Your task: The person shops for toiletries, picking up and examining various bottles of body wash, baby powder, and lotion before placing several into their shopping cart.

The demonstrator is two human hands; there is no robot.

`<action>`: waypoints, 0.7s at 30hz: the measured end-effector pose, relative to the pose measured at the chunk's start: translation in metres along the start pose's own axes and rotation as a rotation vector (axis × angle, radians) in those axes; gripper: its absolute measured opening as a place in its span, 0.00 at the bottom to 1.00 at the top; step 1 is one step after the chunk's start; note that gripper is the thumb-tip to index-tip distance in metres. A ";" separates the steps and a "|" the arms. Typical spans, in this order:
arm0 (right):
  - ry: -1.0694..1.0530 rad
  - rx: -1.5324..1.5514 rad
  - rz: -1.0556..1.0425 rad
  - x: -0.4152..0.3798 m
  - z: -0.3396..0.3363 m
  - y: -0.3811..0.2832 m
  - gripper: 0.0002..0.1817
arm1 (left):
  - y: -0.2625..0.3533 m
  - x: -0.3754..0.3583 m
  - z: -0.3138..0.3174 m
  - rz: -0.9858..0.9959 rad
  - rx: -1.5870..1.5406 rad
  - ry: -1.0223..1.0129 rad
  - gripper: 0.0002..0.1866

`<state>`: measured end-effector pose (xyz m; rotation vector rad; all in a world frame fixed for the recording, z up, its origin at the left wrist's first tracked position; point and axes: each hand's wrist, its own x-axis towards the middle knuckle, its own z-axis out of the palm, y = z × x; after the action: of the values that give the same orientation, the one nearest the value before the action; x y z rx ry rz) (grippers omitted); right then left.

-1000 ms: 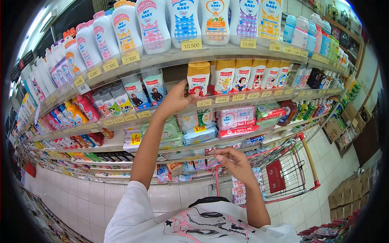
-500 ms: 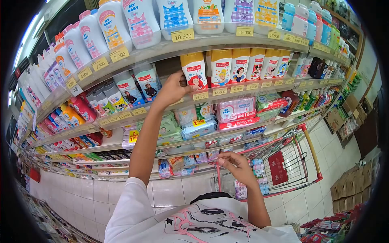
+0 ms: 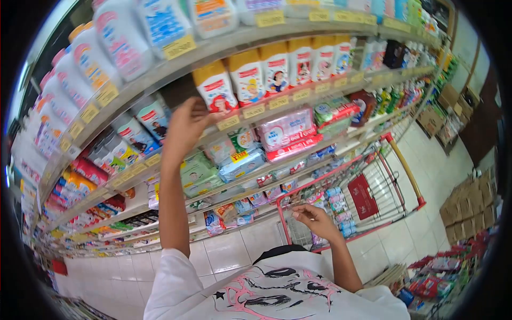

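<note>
My left hand (image 3: 186, 125) is at the middle shelf, its fingers loosely bent beside the lower left of a white shampoo-like bottle (image 3: 216, 90) with a gold cap and a red-haired figure. Motion blurs the fingertips; they seem not wrapped round the bottle. To its right, similar gold-capped bottles (image 3: 277, 72) stand in a row. Lower down, near the shopping cart (image 3: 288, 229), my right hand (image 3: 317, 221) is held in the air with loosely curled fingers and nothing visible in it.
White powder bottles (image 3: 120, 37) line the shelf above. Wet-wipe packs (image 3: 288, 133) sit on the shelf below. Price tags (image 3: 253, 111) run along the shelf edge. Cardboard boxes (image 3: 469, 205) stand at the right on the tiled floor (image 3: 229, 248).
The view has turned and shifted right, so the shelves look tilted. My left hand has loosened from the red-haired-figure bottle, which stands at the row's left end. My right hand stays low.
</note>
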<state>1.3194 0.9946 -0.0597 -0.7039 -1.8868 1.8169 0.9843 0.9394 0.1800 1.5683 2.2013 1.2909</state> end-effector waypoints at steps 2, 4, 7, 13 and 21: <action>0.002 -0.108 0.105 -0.011 -0.017 0.031 0.12 | -0.001 -0.031 0.005 0.105 0.275 0.305 0.22; 0.108 -0.439 0.136 -0.022 -0.042 0.073 0.10 | 0.018 -0.078 0.020 0.155 0.344 0.503 0.18; 0.338 -0.759 0.271 -0.061 -0.074 0.123 0.12 | -0.031 -0.157 0.083 0.221 -0.077 0.538 0.10; 0.601 -1.229 0.113 -0.110 -0.150 0.217 0.21 | -0.240 -0.315 0.350 -0.784 -0.319 -0.303 0.39; 0.406 -1.257 0.310 -0.105 -0.198 0.232 0.12 | -0.191 -0.342 0.495 -0.719 -0.186 0.162 0.32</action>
<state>1.5396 1.0873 -0.2761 -1.6469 -2.5343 0.2957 1.2773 0.9137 -0.3790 0.5206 2.3124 1.3396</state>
